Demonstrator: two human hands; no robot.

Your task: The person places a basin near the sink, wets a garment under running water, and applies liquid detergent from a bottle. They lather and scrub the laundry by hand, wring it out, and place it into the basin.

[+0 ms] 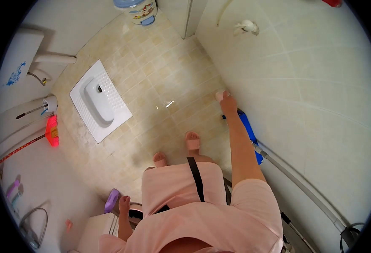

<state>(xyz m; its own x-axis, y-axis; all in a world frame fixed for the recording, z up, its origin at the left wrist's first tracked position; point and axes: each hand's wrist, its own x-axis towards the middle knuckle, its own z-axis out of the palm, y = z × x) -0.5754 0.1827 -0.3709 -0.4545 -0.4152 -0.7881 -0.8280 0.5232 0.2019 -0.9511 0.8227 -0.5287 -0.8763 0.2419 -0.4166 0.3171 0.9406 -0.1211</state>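
My right hand (228,105) reaches forward near the tiled wall, its fingers closed on a small pale pink thing (219,95) whose kind is too small to make out. Just behind that hand, a blue mop head (248,126) leans at the wall's foot, partly hidden by my forearm. My left hand (124,205) hangs low at my side, fingers curled, and nothing shows in it. Next to it is a purple bottle (111,200), with a narrow gap visible between them.
A white squat toilet (120,111) is set in the tiled floor (160,71). A lidded bin (141,10) stands at the far wall. Along the left are a toilet brush (33,111) and a pink-red broom (52,131). The mop's pole (299,183) slants along the right wall.
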